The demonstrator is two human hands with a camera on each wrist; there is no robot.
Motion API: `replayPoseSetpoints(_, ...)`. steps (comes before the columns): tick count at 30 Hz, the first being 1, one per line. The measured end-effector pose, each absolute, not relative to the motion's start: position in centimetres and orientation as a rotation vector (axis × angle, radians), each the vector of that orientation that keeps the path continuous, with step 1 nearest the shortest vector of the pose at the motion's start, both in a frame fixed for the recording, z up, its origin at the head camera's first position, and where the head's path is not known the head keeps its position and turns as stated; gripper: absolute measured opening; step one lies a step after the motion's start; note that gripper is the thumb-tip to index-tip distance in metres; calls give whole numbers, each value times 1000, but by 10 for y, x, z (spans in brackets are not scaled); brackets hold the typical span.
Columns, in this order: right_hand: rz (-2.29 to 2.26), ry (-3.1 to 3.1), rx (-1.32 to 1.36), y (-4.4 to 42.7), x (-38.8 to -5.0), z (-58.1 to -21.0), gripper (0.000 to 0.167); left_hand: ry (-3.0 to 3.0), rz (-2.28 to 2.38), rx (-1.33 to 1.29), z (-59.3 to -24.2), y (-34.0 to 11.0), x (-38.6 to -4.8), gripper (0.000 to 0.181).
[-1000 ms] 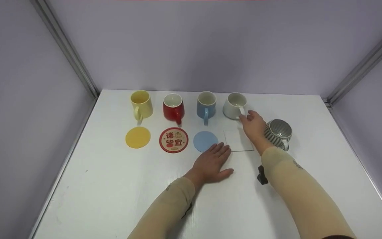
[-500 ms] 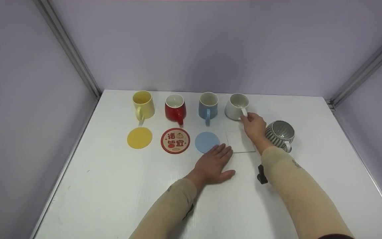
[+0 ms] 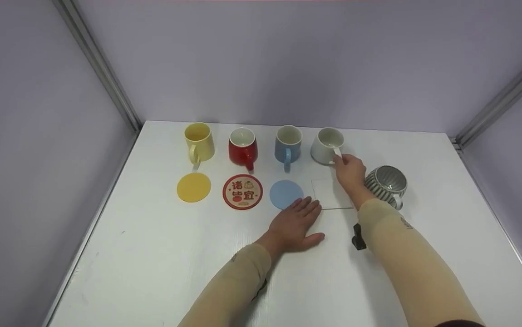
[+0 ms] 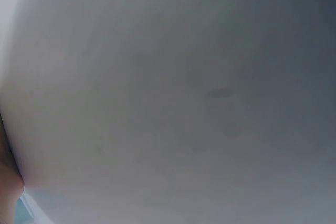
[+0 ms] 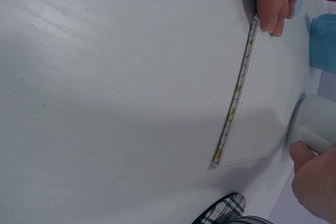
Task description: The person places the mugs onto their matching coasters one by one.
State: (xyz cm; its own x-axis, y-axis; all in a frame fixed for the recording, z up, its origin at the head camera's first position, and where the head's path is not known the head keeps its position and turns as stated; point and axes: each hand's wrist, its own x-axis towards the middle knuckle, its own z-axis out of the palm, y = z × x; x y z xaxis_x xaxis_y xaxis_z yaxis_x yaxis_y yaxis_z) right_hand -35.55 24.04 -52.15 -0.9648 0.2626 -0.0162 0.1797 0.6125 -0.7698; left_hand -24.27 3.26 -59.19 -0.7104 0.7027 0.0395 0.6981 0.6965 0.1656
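"While the left hand (image 3: 293, 227) lies flat, what's the right hand (image 3: 351, 171) doing?"
"Pinching the handle (image 3: 337, 151) of a plain white mug (image 3: 324, 151), upright just beyond the square white coaster (image 3: 331, 193)."
"Any writing?"
"诸 and 宜, on the red-rimmed coaster (image 3: 243, 192)."
"Changed?"
"A second ago, that pinch was looser."

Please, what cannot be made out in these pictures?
Blue coaster, head view: partly covered by left hand.
White square, head view: one corner hidden by right hand.
Checked thing, right wrist view: cut off by bottom edge, unidentifiable.
Grey surface, left wrist view: too blurred to identify.
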Motion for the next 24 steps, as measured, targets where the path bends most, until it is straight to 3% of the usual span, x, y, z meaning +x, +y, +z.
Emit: replayPoseSetpoints(24,1361,-2717,-407,238,-355,-518,38,2873,285,1229,-594,31,-244,85)
